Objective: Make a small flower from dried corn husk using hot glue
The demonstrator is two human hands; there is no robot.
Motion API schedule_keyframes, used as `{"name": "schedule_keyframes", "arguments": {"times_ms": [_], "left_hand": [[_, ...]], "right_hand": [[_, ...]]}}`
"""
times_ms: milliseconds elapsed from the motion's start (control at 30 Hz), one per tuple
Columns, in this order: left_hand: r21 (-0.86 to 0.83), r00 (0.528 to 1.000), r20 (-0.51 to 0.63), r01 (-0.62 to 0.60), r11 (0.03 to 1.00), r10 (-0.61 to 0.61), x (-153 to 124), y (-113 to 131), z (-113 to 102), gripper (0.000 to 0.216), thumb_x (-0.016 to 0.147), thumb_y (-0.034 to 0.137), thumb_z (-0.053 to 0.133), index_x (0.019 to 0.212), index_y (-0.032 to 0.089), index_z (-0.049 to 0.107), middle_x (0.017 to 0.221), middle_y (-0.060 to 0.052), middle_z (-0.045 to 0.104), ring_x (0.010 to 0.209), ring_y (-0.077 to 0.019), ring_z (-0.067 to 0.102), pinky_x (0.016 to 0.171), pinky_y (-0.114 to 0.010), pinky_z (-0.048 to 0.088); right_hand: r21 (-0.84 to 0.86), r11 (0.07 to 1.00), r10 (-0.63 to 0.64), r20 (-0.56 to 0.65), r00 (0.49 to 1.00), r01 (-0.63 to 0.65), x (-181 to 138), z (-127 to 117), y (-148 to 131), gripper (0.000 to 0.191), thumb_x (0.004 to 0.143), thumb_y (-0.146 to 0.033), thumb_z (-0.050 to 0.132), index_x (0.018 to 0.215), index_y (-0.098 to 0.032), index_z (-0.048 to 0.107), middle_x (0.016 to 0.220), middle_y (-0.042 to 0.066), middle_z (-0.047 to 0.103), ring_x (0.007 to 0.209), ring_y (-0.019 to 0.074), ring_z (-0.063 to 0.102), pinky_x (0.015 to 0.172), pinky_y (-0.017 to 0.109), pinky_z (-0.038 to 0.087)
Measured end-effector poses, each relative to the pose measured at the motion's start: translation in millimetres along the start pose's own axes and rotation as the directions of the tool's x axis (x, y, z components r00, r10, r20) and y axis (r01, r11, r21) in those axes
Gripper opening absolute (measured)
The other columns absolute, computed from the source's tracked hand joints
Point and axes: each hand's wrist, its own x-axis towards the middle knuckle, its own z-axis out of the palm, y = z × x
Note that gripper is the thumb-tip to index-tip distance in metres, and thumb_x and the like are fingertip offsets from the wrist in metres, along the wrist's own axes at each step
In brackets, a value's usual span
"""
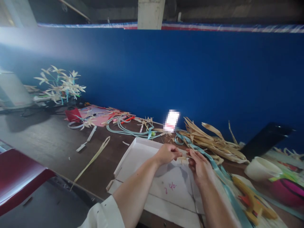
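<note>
My left hand [167, 154] is closed in a pinch at one side of a small pale flower of dried husk [182, 159]. My right hand [199, 163] pinches the same piece from the other side, near what looks like its thin stem. Both hands are above an opened white cardboard box [161, 201], which has pink handwritten numbers on it. The fingers partly cover the flower, so its full shape is hidden.
Dried corn husks [213, 139] and light-blue ribbon [228, 190] lie to the right, with a yellow hot glue gun [254, 201] and a white cup [262, 168]. Pale-blue cord [118, 129], a husk strip [93, 158] and a finished flower arrangement [62, 84] are left. A lit phone [172, 121] stands behind.
</note>
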Motion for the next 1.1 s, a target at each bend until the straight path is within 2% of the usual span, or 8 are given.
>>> {"name": "schedule_keyframes", "arguments": {"times_ms": [100, 300, 400, 500, 633, 900, 1000, 1100], "left_hand": [[0.001, 1.0, 0.003, 0.015, 1.0, -0.015, 0, 2, -1, 0.027, 0.07, 0.039, 0.064, 0.072, 0.012, 0.067, 0.059, 0.0, 0.057, 0.055, -0.0091, 0.048, 0.058, -0.022, 0.037], [-0.066, 0.999, 0.031, -0.006, 0.998, 0.008, -1, 1, -3, 0.047, 0.069, 0.05, 0.066, 0.101, 0.015, 0.07, 0.054, 0.004, 0.05, 0.049, -0.0074, 0.039, 0.051, -0.022, 0.031], [-0.057, 0.999, 0.018, -0.031, 0.998, 0.032, 1, -4, -1, 0.046, 0.07, 0.052, 0.064, 0.096, 0.014, 0.072, 0.056, 0.002, 0.054, 0.049, -0.0071, 0.037, 0.052, -0.022, 0.031], [0.005, 0.998, 0.004, -0.058, 0.998, 0.058, 4, -8, 1, 0.041, 0.071, 0.049, 0.063, 0.089, 0.014, 0.074, 0.071, -0.003, 0.065, 0.06, -0.0107, 0.049, 0.06, -0.023, 0.037], [0.054, 0.998, 0.01, -0.065, 0.996, 0.064, 4, -7, 2, 0.037, 0.074, 0.045, 0.062, 0.092, 0.015, 0.074, 0.086, -0.004, 0.071, 0.077, -0.0157, 0.058, 0.07, -0.024, 0.041], [0.158, 0.999, -0.034, -0.029, 0.987, 0.034, 6, -11, 7, 0.035, 0.076, 0.043, 0.057, 0.088, 0.014, 0.073, 0.068, -0.002, 0.067, 0.062, -0.0121, 0.055, 0.062, -0.023, 0.04], [0.153, 0.997, -0.027, -0.067, 0.986, 0.072, 7, -14, 8, 0.033, 0.076, 0.041, 0.058, 0.089, 0.015, 0.073, 0.077, -0.003, 0.07, 0.071, -0.0137, 0.059, 0.066, -0.022, 0.042], [0.059, 0.997, 0.013, -0.078, 0.995, 0.078, 7, -13, 7, 0.036, 0.074, 0.041, 0.061, 0.096, 0.015, 0.072, 0.088, -0.004, 0.071, 0.081, -0.0156, 0.061, 0.072, -0.023, 0.044]], "right_hand": [[-0.018, 0.999, -0.035, -0.028, 0.999, 0.034, 0, 0, 1, 0.04, 0.055, -0.042, 0.082, 0.085, -0.017, 0.073, 0.075, 0.002, 0.061, 0.045, 0.0048, 0.034, 0.035, 0.018, 0.02], [-0.046, 0.999, -0.025, -0.048, 0.999, 0.023, -1, 1, -2, 0.046, 0.049, -0.043, 0.085, 0.082, -0.013, 0.073, 0.07, 0.003, 0.062, 0.045, 0.0042, 0.035, 0.035, 0.017, 0.02], [-0.04, 0.999, -0.013, -0.041, 0.999, 0.011, -1, 3, -3, 0.044, 0.046, -0.042, 0.086, 0.077, -0.013, 0.073, 0.067, 0.003, 0.062, 0.044, 0.0038, 0.033, 0.035, 0.017, 0.019], [-0.01, 1.0, -0.004, -0.031, 1.0, 0.004, -2, 4, -3, 0.043, 0.046, -0.04, 0.086, 0.077, -0.013, 0.072, 0.066, 0.002, 0.061, 0.043, 0.0033, 0.031, 0.034, 0.017, 0.017], [0.042, 0.999, 0.0, -0.045, 0.999, 0.002, -2, 4, -4, 0.043, 0.045, -0.038, 0.086, 0.078, -0.013, 0.072, 0.067, 0.002, 0.06, 0.045, 0.0027, 0.03, 0.035, 0.016, 0.017], [0.056, 0.998, 0.011, -0.073, 0.997, -0.007, 1, 1, -4, 0.045, 0.046, -0.04, 0.086, 0.081, -0.015, 0.073, 0.068, 0.001, 0.059, 0.046, 0.0032, 0.03, 0.035, 0.015, 0.018], [0.016, 1.0, -0.019, -0.075, 0.997, 0.021, 3, 0, -2, 0.043, 0.048, -0.041, 0.084, 0.081, -0.016, 0.073, 0.069, 0.001, 0.06, 0.045, 0.0043, 0.031, 0.035, 0.018, 0.018], [-0.056, 0.998, -0.031, -0.043, 0.999, 0.028, 3, 0, 1, 0.043, 0.051, -0.044, 0.083, 0.082, -0.016, 0.073, 0.068, 0.001, 0.06, 0.044, 0.0053, 0.031, 0.035, 0.021, 0.018]]}}
